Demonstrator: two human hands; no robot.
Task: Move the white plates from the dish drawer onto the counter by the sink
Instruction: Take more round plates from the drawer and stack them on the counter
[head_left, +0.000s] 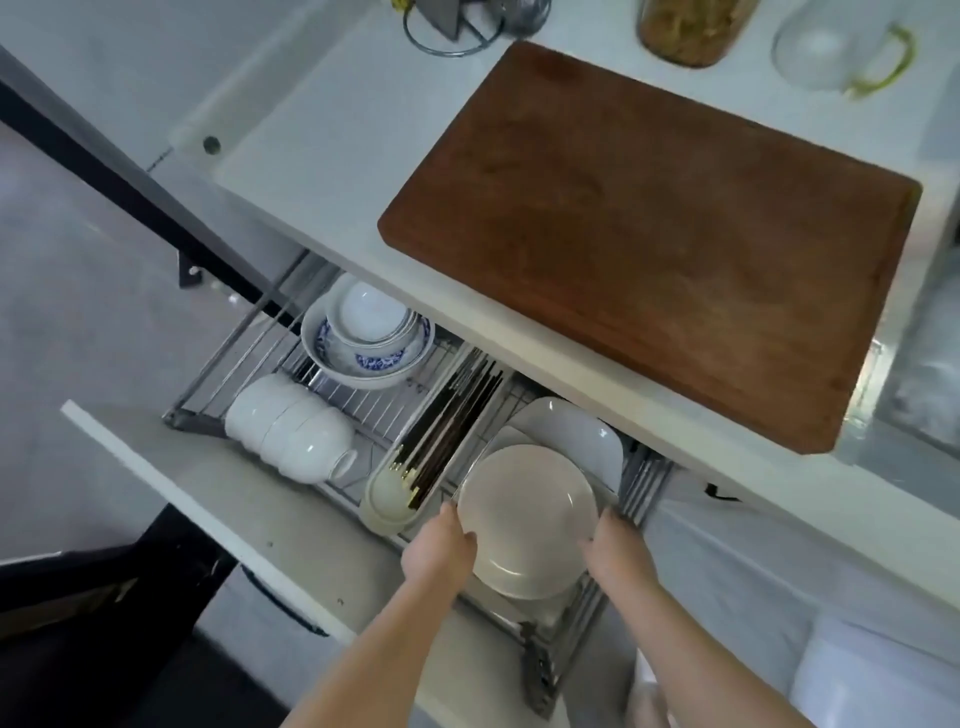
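Observation:
A round white plate (527, 512) sits at the front right of the pulled-out wire dish drawer (249, 358), on top of other plates whose edges show beneath it. My left hand (441, 551) grips its left rim and my right hand (618, 556) grips its right rim. Behind it a squarish white plate (569, 434) lies partly under the counter's edge. The white counter (332, 171) runs above the drawer, with the sink (930, 374) at the far right.
A large brown cutting board (654, 239) covers much of the counter. A chopstick tray (431, 447), stacked white bowls (291, 431) and blue-patterned bowls (366, 338) fill the drawer's left side. A jar (691, 31) and a glass lid (836, 47) stand at the counter's back.

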